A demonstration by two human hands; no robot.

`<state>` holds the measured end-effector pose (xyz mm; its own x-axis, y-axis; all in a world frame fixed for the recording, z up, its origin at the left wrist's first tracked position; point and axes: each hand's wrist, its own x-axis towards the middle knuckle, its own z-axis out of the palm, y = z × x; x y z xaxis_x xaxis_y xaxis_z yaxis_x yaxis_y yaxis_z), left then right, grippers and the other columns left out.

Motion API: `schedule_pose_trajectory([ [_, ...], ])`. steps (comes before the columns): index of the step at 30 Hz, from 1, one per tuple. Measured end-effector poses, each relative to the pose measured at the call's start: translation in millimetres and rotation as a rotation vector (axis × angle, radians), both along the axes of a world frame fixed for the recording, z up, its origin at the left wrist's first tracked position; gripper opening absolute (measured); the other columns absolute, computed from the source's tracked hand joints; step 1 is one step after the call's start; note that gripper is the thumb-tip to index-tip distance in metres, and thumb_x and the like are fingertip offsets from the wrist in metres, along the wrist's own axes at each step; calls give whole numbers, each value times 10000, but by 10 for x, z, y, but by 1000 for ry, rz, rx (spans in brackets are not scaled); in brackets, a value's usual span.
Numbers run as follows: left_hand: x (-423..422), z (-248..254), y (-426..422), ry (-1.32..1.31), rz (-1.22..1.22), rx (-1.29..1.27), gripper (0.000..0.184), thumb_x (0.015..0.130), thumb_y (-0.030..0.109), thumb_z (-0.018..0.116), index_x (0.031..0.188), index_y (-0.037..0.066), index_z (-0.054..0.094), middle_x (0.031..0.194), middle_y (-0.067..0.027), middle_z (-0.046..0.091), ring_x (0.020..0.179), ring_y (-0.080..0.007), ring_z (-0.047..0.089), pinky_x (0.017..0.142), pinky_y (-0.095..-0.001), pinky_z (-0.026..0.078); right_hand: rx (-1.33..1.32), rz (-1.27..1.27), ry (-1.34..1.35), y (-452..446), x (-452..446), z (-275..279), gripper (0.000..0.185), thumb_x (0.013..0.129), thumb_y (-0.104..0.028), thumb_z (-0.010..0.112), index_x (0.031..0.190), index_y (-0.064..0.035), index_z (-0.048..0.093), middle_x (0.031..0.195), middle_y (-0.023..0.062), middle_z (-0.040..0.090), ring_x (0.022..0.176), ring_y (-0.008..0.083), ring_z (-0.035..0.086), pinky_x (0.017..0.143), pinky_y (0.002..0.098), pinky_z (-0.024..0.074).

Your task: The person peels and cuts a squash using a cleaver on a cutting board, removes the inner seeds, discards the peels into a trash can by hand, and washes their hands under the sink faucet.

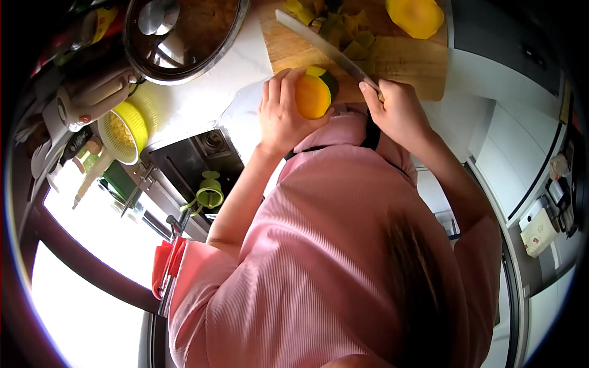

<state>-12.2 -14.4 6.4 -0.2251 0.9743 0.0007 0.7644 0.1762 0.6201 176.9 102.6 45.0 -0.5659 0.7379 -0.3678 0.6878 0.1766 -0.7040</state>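
My left hand (283,116) is wrapped round a chunk of pumpkin (313,97) near the front edge of the cutting board. Its orange cut face shows, with dark green skin along one side. In my right hand (396,109) is a kitchen knife (325,46), gripped by the handle. The blade slants up and left over the wooden cutting board (417,67), apart from the pumpkin chunk. Green and yellow peelings (346,34) lie in a pile beyond the blade. A peeled yellow pumpkin piece (416,17) rests at the board's far right.
A lidded pan (184,37) stands on the white counter left of the board. Nearby is a yellow-green colander (126,132) with small pale yellow contents. The dark sink (184,165) lies left of my left forearm, with a green strainer cup (210,193) at it.
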Motion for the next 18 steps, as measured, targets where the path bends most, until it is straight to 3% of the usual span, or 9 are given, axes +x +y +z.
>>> schedule_pose_trajectory([
  [4,230,30,-67,24,225,-14,953,544,461,904,1256,9,461,1177,-156,499,1072,-347,478,921,-433,429,88,114,13,-54,31,243,250,918,-181,599,740,-6,597,598,176,588,526,364,590,506,433,485],
  [5,240,32,-93,16,233,17,972,541,481,900,1264,10,453,1186,-159,493,1078,-350,469,923,-438,422,107,157,-1,-93,74,241,145,891,-163,614,885,-21,640,675,167,623,584,350,626,537,429,515],
  [6,250,24,-115,8,243,48,992,537,501,896,1272,12,445,1195,-162,486,1084,-352,461,925,-444,414,141,187,-20,-116,81,300,144,882,-160,621,931,-26,640,689,163,626,593,346,631,539,428,519],
  [8,223,-45,-178,33,192,231,825,562,441,899,1181,34,535,1106,-131,527,1000,-329,503,904,-430,412,207,250,-58,-131,82,478,197,863,-154,635,1023,-38,641,716,155,632,611,338,640,542,424,527],
  [9,159,-96,-213,54,133,296,755,569,416,902,1135,43,569,1075,-119,538,975,-321,515,890,-422,418,172,295,-111,-132,102,545,316,839,-144,649,1137,-45,613,764,146,633,628,326,650,546,413,538],
  [10,105,-140,-232,76,72,361,684,577,390,905,1089,52,603,1045,-107,549,950,-312,527,875,-414,425,184,309,-126,-136,109,593,323,838,-141,651,1142,-41,611,769,146,632,625,322,650,547,409,541],
  [11,69,-183,-235,62,10,409,479,585,318,910,917,85,656,942,-70,565,865,-279,551,791,-384,456,196,324,-142,-142,112,632,329,836,-138,653,1147,-38,610,773,146,631,623,318,651,549,404,543],
  [15,44,-286,-205,19,-50,427,412,590,268,904,890,98,680,895,-52,573,813,-251,552,681,-351,469,201,343,-179,-166,103,750,349,823,-130,663,1153,-31,609,787,146,625,612,302,655,551,391,551],
  [18,87,-301,-188,-4,-6,407,347,597,201,881,882,118,700,904,-50,581,822,-253,552,701,-350,467,180,335,-203,-195,91,781,356,813,-127,673,1148,-27,608,775,147,622,605,303,654,548,391,551],
])
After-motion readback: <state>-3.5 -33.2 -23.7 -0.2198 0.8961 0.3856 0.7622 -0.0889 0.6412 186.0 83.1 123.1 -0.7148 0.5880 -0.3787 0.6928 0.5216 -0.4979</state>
